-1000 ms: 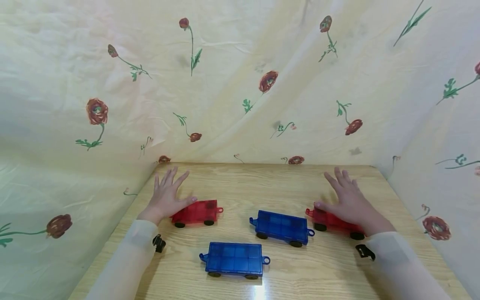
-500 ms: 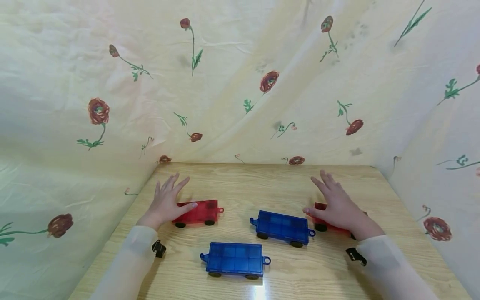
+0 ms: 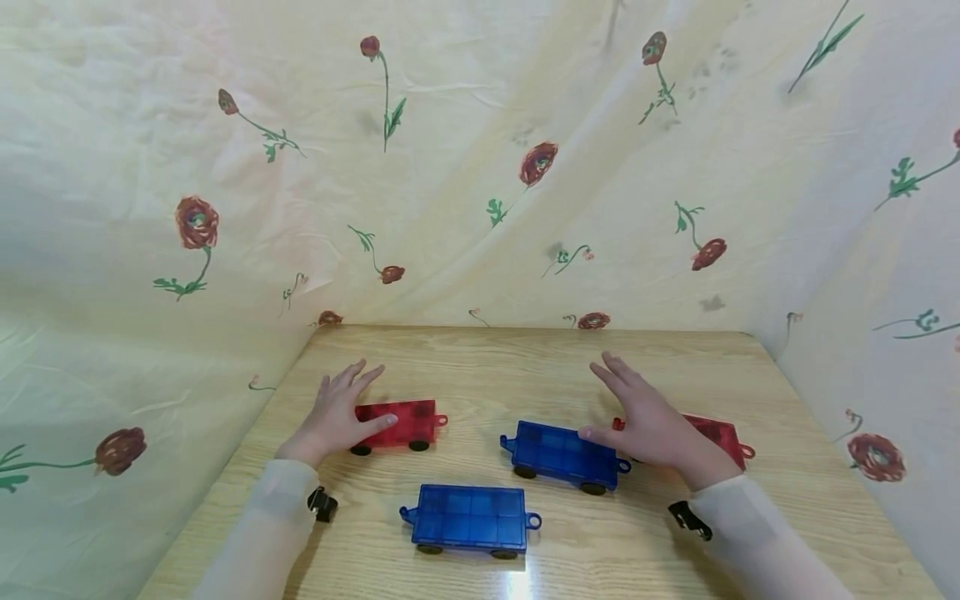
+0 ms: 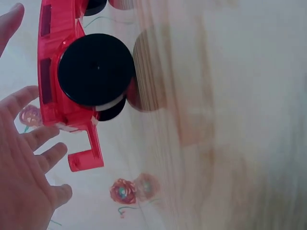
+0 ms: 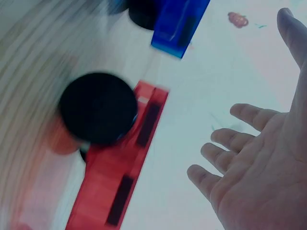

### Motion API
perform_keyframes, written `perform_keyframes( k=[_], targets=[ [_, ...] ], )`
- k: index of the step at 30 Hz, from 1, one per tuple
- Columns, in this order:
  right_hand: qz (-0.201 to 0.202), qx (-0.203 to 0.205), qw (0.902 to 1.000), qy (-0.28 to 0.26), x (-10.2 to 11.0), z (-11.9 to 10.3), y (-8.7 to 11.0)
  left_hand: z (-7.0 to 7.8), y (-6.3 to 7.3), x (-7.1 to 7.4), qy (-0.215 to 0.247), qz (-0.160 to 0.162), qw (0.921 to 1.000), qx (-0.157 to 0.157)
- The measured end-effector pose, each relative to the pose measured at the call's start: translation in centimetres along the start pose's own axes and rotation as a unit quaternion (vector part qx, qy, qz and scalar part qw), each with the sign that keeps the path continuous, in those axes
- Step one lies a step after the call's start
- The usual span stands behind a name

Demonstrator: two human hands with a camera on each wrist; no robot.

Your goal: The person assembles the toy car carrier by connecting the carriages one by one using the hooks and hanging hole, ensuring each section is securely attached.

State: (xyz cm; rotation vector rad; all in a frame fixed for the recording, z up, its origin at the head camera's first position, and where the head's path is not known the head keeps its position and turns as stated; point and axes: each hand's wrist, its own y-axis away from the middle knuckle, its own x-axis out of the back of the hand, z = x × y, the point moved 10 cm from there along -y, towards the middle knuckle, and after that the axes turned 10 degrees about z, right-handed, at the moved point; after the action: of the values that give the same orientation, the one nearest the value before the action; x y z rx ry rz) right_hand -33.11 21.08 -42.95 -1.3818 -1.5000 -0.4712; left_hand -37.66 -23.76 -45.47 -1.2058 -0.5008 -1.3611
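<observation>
My left hand (image 3: 330,421), fingers spread, hovers at the left end of a red toy train wagon (image 3: 412,423) with black wheels, its thumb over the wagon. In the left wrist view the fingers of that hand (image 4: 24,163) are loosely bent beside the red wagon (image 4: 48,100), not gripping it. My right hand (image 3: 652,425) reaches across a second red wagon (image 3: 716,432) and hides its middle. Its thumb lies over the right part of a blue wagon (image 3: 543,446) in the head view. In the right wrist view the palm (image 5: 259,167) holds nothing.
Another blue wagon (image 3: 471,517) stands nearest on the wooden table (image 3: 487,367), a hook at its left end and a ring at its right. Flower-printed cloth (image 3: 450,192) hangs behind the table and along both sides.
My right hand has moved left, from over the right red wagon toward the upper blue wagon, uncovering the red wagon's right end. My left hand has shifted only slightly. The wagons stay in place.
</observation>
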Motion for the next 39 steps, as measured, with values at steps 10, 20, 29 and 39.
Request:
perform_keyframes(
  k=[10, 20, 29, 39],
  targets=[
    [0.003, 0.031, 0.9991, -0.029, -1.1, -3.4, 0.0, 1.0, 0.4, -0.6, 0.038, -0.018, 0.9991, 0.006],
    [0.0, 0.065, 0.9973, -0.035, -2.5, -6.5, 0.5, 1.8, 0.4, -1.3, 0.048, -0.036, 0.998, 0.02],
    [-0.013, 0.093, 0.9949, -0.037, -3.8, -8.7, 1.1, 2.3, 0.9, -2.1, 0.054, -0.041, 0.9977, 0.004],
    [-0.048, 0.109, 0.9908, -0.063, -5.6, -11.2, 2.0, 2.3, 1.2, -2.6, 0.072, -0.067, 0.9952, 0.01]
  ],
)
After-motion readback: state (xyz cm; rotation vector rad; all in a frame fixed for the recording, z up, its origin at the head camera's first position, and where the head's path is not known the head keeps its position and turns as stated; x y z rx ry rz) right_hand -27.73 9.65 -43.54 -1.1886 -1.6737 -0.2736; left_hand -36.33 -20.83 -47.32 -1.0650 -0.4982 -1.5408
